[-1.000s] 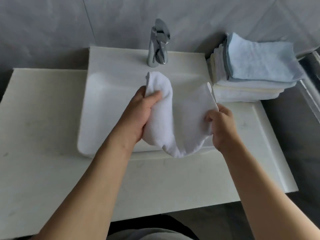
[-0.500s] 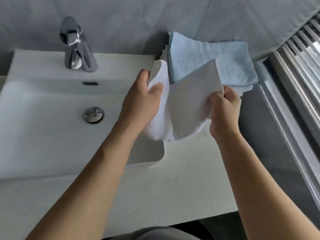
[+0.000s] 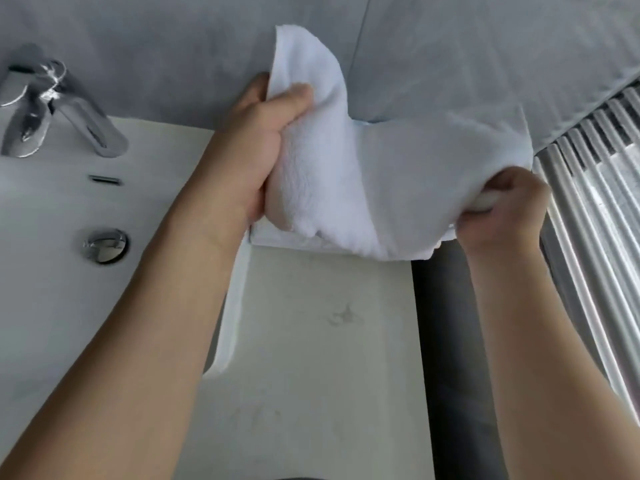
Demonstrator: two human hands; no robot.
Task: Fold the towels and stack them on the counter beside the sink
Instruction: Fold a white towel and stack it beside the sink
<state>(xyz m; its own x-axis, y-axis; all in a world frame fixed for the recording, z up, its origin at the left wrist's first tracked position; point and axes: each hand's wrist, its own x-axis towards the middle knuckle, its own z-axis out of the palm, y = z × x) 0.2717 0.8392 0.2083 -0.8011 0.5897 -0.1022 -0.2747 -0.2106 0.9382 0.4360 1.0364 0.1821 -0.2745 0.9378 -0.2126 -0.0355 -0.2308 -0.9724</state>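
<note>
A white folded towel (image 3: 398, 174) hangs between both hands above the counter (image 3: 329, 341) to the right of the sink (image 3: 52, 306). My left hand (image 3: 259, 147) grips its left end, thumb curled over the cloth. My right hand (image 3: 502, 209) pinches its right edge in a fist. The towel covers nearly all of the stack of folded towels (image 3: 277, 240) beneath it; only a white strip of the stack's front edge shows below the towel.
A chrome faucet (image 3: 52, 109) stands at the back left of the sink, with the drain plug (image 3: 104, 244) in the basin. A ribbed metal radiator (image 3: 595, 254) runs along the right side, past a dark gap (image 3: 446, 341) beside the counter. Grey wall behind.
Both hands have carried the white towel to the right and farther back, from above the sink to over the stack. The blue top towel is now hidden under it.
</note>
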